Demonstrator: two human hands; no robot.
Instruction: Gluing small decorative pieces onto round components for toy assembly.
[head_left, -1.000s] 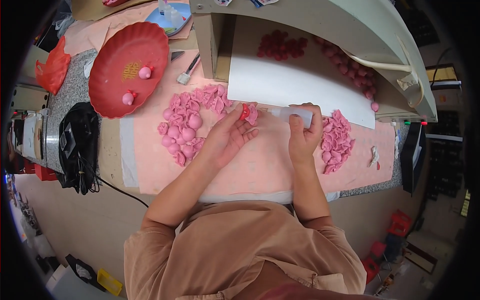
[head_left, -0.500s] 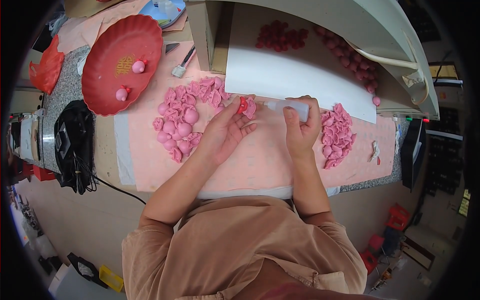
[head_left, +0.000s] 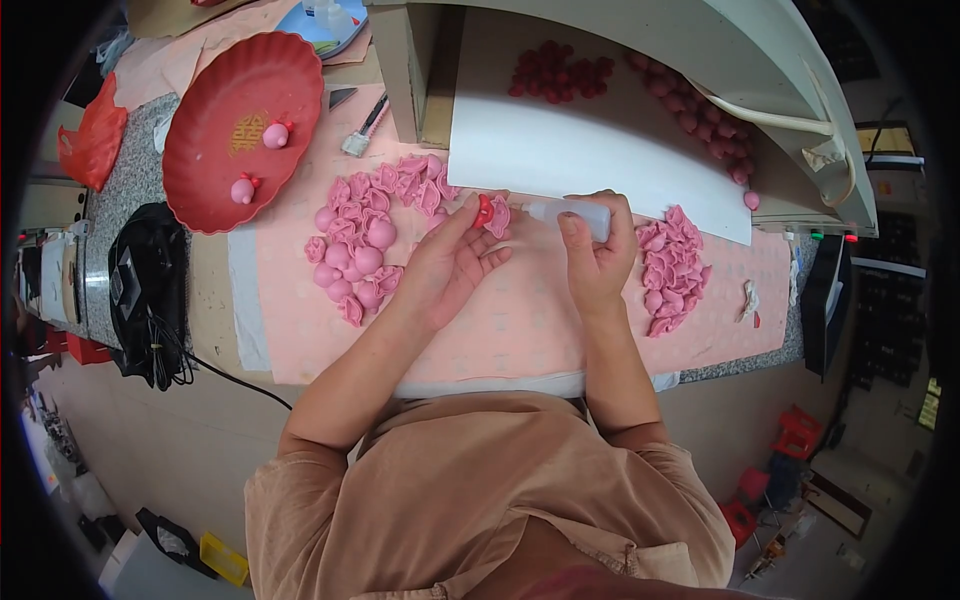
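My left hand (head_left: 436, 268) pinches a small red and pink ruffled piece (head_left: 497, 217) between thumb and fingertips, palm turned up. In my right hand (head_left: 603, 268) is a translucent white squeeze bottle (head_left: 592, 216), tipped on its side. Its thin nozzle points left at the pink ruffle; whether the tip touches it I cannot tell. Left of my left hand lies a heap of pink ruffled pieces and round pink balls (head_left: 350, 235). Beside my right hand sits another pile of pink ruffled pieces (head_left: 672, 270).
A red scalloped tray (head_left: 200, 180) holds two pink and red figures. A brush (head_left: 356, 143) lies near it. Under the beige hood (head_left: 800, 60), a white sheet (head_left: 530, 150) bears dark pink balls (head_left: 565, 72). A black bag (head_left: 148, 290) with a cable is at left.
My right hand and the squeeze bottle have shifted very slightly left. The left hand keeps its hold on the ruffled piece, nearly still.
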